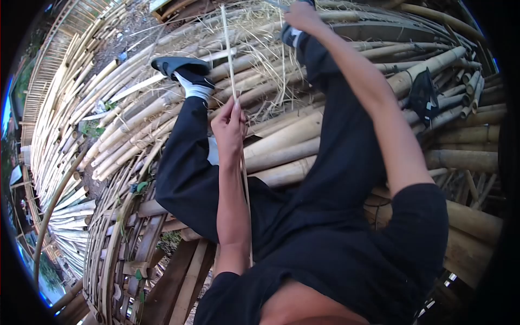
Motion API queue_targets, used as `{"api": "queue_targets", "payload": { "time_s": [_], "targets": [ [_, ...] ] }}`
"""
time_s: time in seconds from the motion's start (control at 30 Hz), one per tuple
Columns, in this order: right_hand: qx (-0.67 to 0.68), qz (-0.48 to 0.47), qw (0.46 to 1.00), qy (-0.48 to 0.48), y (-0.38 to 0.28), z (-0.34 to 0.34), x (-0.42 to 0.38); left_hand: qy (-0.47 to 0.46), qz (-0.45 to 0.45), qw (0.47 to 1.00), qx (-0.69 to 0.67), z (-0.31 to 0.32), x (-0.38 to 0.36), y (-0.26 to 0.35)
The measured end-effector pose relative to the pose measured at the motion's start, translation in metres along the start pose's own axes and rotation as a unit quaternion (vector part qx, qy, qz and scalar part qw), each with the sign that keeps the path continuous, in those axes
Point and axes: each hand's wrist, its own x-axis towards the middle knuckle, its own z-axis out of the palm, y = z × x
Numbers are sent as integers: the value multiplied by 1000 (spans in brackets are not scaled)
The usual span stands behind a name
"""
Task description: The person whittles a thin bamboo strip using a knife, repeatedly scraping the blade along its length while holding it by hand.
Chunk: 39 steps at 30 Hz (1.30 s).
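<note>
A long, thin bamboo strip [229, 59] runs from the top of the view down past my left forearm. My left hand [229, 125] is closed round it, with the thumb pressed along the strip. Far forward, near my right shoe, is my right hand [303, 17], its fingers curled. A greyish, blade-like thing [277, 5] sticks out from it to the left, cut off by the top edge; its handle is hidden in the hand. Pale shavings [276, 67] lie scattered between my feet.
Bamboo poles [284, 154] lie under and around my legs. My left foot wears a dark sandal [181, 66]. A black bag-like object [423, 97] lies on poles at the right. More poles [59, 81] are stacked at the far left, by a slatted bamboo structure.
</note>
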Motion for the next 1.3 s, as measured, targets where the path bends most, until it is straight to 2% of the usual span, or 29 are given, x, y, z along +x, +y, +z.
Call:
{"api": "queue_targets", "payload": {
  "time_s": [0.03, 0.07, 0.13, 0.2, 0.23, 0.27, 0.3, 0.33, 0.47, 0.57, 0.7, 0.87, 1.0, 1.1, 1.17, 1.3],
  "targets": [
    [53, 42, 993, 96, 2, -12, -4, 11, -2, 1000, -29, -8, 4, -1],
    [56, 35, 993, 95, -6, -22, -6, 4, 7, 1000, -26, -6, 7, 9],
    [100, 56, 992, 48, -19, -43, -16, 1, 15, 1000, -27, 2, 17, 19],
    [148, -41, 987, -54, -52, -65, -40, -8, 29, 998, -52, 9, 24, 21],
    [173, -37, 975, -131, -76, -82, -60, -5, 33, 998, -52, 11, 23, 20],
    [216, -81, 967, -110, -83, -62, -71, 3, 48, 999, -25, 13, 23, 18],
    [169, -90, 964, -183, -102, -71, -86, 10, 61, 998, 3, 14, 24, 15],
    [170, -90, 958, -212, -115, -68, -97, 20, 68, 997, 14, 13, 26, 11],
    [143, -126, 963, -193, -123, -33, -113, -26, 47, 999, 9, 11, 24, 16],
    [125, -119, 958, -230, -126, -39, -113, -61, 22, 997, -40, 11, 24, 19],
    [124, -116, 960, -224, -124, -39, -108, -24, 24, 999, -38, 13, 31, 28],
    [135, -120, 957, -229, -126, -58, -105, -97, 16, 993, -63, -2, 51, 29],
    [151, -112, 960, -207, -126, -59, -107, -106, 21, 993, -38, 5, 46, 32],
    [115, -118, 964, -208, -125, -53, -106, -80, 45, 996, -21, 10, 44, 26],
    [81, -124, 964, -218, -126, -49, -104, -52, 72, 994, 63, 11, 44, 22],
    [85, -113, 972, -187, -125, -34, -101, -38, 78, 996, 29, 17, 40, 16]
  ]
}}
